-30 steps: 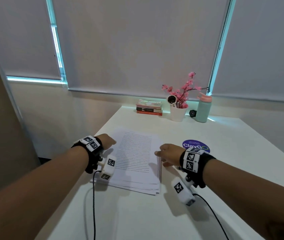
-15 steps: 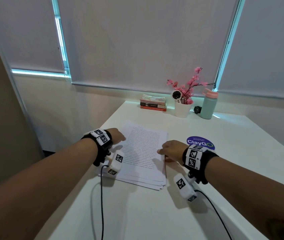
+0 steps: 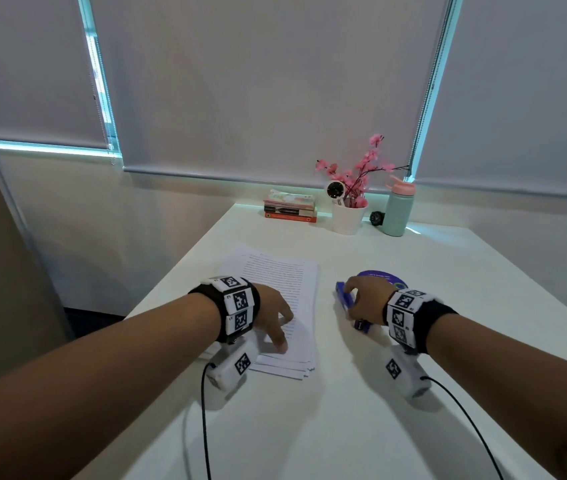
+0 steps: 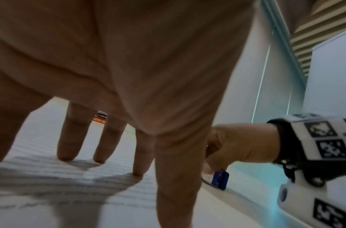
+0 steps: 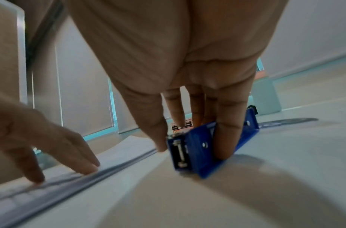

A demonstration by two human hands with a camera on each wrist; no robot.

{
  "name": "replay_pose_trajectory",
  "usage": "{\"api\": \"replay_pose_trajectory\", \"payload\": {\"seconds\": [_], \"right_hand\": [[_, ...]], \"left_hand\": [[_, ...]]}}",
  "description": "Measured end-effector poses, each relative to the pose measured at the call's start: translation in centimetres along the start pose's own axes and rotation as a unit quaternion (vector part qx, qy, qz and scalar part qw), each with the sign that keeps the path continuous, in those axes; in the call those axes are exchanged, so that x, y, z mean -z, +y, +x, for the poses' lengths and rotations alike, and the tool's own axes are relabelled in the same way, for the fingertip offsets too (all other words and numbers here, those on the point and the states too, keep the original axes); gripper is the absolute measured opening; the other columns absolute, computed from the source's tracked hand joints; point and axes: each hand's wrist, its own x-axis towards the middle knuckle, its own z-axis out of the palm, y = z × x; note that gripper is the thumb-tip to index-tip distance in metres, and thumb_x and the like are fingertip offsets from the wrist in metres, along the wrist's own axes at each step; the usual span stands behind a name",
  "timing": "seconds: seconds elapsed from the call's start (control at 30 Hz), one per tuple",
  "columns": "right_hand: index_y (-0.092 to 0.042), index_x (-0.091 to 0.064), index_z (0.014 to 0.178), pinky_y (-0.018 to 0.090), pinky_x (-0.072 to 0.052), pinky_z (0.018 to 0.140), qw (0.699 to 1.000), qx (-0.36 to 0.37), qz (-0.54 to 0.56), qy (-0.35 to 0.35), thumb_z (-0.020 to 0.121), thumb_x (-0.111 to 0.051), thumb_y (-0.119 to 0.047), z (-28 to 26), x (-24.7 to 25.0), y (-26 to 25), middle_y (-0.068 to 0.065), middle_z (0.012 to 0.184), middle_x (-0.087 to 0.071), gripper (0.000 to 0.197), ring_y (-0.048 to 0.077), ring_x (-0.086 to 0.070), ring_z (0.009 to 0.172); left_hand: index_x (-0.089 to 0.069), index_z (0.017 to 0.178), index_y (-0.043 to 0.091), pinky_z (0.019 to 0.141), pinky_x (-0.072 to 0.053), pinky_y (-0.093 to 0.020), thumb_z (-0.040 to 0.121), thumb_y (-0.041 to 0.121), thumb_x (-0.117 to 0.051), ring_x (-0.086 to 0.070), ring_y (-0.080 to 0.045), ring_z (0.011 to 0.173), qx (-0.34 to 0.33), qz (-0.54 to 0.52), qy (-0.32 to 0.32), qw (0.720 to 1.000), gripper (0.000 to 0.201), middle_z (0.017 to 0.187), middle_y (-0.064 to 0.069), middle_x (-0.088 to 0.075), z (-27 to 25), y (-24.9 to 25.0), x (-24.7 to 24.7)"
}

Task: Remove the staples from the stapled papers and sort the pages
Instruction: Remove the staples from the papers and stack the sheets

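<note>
A stack of printed papers [image 3: 280,289] lies on the white table [image 3: 309,427], its layered edge showing in the right wrist view [image 5: 109,163]. My left hand [image 3: 276,332] rests on the stack's near part, its straight, spread fingers [image 4: 64,154] pressing the top page [image 4: 51,177]. Just right of the stack a blue stapler-like tool [image 3: 346,301] sits on the table. My right hand [image 3: 356,301] grips it, thumb on one side and fingers [image 5: 224,138] on the other of the blue tool [image 5: 199,148]. No staple is visible.
A purple round sticker [image 3: 386,276] lies on the table behind my right hand. At the far edge stand some books [image 3: 290,211], a white pot of pink flowers [image 3: 347,220] and a green bottle [image 3: 398,213]. The table's left edge [image 3: 178,268] runs close to the stack.
My left hand has moved from the stack's left edge onto its near part. My right hand has left the stack's right edge and taken hold of the blue tool beside it.
</note>
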Motion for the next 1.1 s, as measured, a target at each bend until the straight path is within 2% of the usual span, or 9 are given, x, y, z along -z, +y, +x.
{"api": "replay_pose_trajectory", "payload": {"seconds": [0.1, 0.2, 0.27, 0.4, 0.5, 0.6, 0.7, 0.87, 1.1], "right_hand": [[-0.024, -0.053, 0.12, 0.028, -0.056, 0.07, 0.979, -0.031, 0.201, 0.021, 0.079, -0.074, -0.015, -0.1, -0.2, 0.8, 0.005, 0.097, -0.067, 0.047, 0.021, -0.064, 0.082], [-0.019, -0.046, 0.125, 0.048, -0.06, 0.069, 0.875, -0.054, 0.482, -0.001, 0.076, -0.07, 0.01, -0.8, -0.4, 1.0, 0.012, 0.09, -0.064, 0.062, 0.029, -0.065, 0.08], [-0.018, -0.046, 0.126, 0.06, -0.057, 0.072, 0.83, -0.076, 0.553, 0.014, 0.074, -0.069, 0.014, -0.7, -0.8, 1.3, 0.016, 0.099, -0.063, 0.065, 0.035, -0.064, 0.089], [-0.018, -0.046, 0.128, 0.06, -0.056, 0.071, 0.782, -0.116, 0.612, 0.026, 0.077, -0.068, 0.007, -0.7, -1.9, 2.4, 0.018, 0.103, -0.056, 0.061, 0.034, -0.06, 0.084], [-0.014, -0.051, 0.114, 0.049, -0.056, 0.065, 0.803, -0.13, 0.581, 0.022, 0.085, -0.072, -0.008, -0.9, -1.8, 2.9, 0.012, 0.089, -0.055, 0.036, 0.027, -0.056, 0.076], [-0.01, -0.061, 0.097, 0.037, -0.05, 0.066, 0.875, -0.11, 0.468, 0.052, 0.086, -0.072, -0.016, -0.6, -1.4, 3.1, 0.01, 0.08, -0.058, 0.017, 0.024, -0.055, 0.071], [-0.01, -0.066, 0.095, 0.04, -0.055, 0.075, 0.929, -0.101, 0.349, 0.068, 0.081, -0.075, -0.024, -0.5, -1.3, 2.9, 0.008, 0.08, -0.065, 0.022, 0.025, -0.062, 0.074], [-0.019, -0.06, 0.112, 0.039, -0.057, 0.086, 0.94, -0.098, 0.319, 0.072, 0.077, -0.08, -0.027, -0.8, -1.8, 1.5, -0.002, 0.098, -0.061, 0.042, 0.022, -0.065, 0.092], [-0.014, -0.056, 0.094, 0.049, -0.059, 0.078, 0.944, -0.082, 0.319, 0.023, 0.066, -0.087, -0.04, 0.8, -2.2, -2.5, 0.01, 0.094, -0.068, 0.049, 0.029, -0.069, 0.088]], "left_hand": [[-0.043, 0.145, 0.033, 0.104, -0.036, -0.034, 0.078, 0.052, -0.073, -0.04, -0.021, 0.136, 0.005, 0.012, 0.009, 1.0, 0.076, 0.151, 0.003, -0.039, -0.3, 0.3, -0.1], [-0.043, 0.145, 0.031, 0.104, -0.036, -0.034, 0.08, 0.051, -0.071, -0.041, -0.021, 0.135, 0.004, 0.023, 0.015, 1.0, 0.073, 0.151, 0.003, -0.039, -0.4, 0.6, -0.1], [-0.044, 0.144, 0.031, 0.103, -0.037, -0.034, 0.081, 0.051, -0.07, -0.041, -0.02, 0.135, 0.004, 0.023, 0.019, 1.0, 0.071, 0.15, 0.003, -0.039, -0.4, 0.8, -0.3], [-0.046, 0.142, 0.031, 0.099, -0.039, -0.035, 0.082, 0.055, -0.066, -0.045, -0.021, 0.13, 0.006, 0.02, 0.019, 1.0, 0.068, 0.146, 0.002, -0.044, -0.4, 0.8, -0.5], [-0.05, 0.138, 0.03, 0.095, -0.039, -0.033, 0.084, 0.054, -0.064, -0.046, -0.021, 0.128, 0.001, 0.027, 0.025, 0.999, 0.061, 0.143, 0.002, -0.046, -0.4, 0.9, -0.5], [-0.049, 0.139, 0.031, 0.097, -0.039, -0.034, 0.085, 0.055, -0.062, -0.045, -0.021, 0.13, 0.002, 0.03, 0.026, 0.999, 0.06, 0.145, 0.003, -0.045, -0.4, 0.9, -0.6], [-0.048, 0.14, 0.029, 0.101, -0.038, -0.036, 0.086, 0.055, -0.061, -0.044, -0.022, 0.131, 0.003, 0.031, 0.023, 0.999, 0.061, 0.146, 0.001, -0.044, -0.4, 0.9, -0.7], [-0.045, 0.144, 0.029, 0.102, -0.038, -0.035, 0.087, 0.056, -0.059, -0.044, -0.022, 0.131, 0.004, 0.029, 0.027, 0.999, 0.064, 0.145, 0.001, -0.045, -0.4, 0.9, -0.9], [-0.051, 0.137, 0.018, 0.086, -0.043, -0.033, 0.089, 0.05, -0.058, -0.053, -0.025, 0.118, 0.003, 0.054, 0.032, 0.998, 0.058, 0.132, -0.007, -0.055, -0.2, 1.5, -1.2]]}}
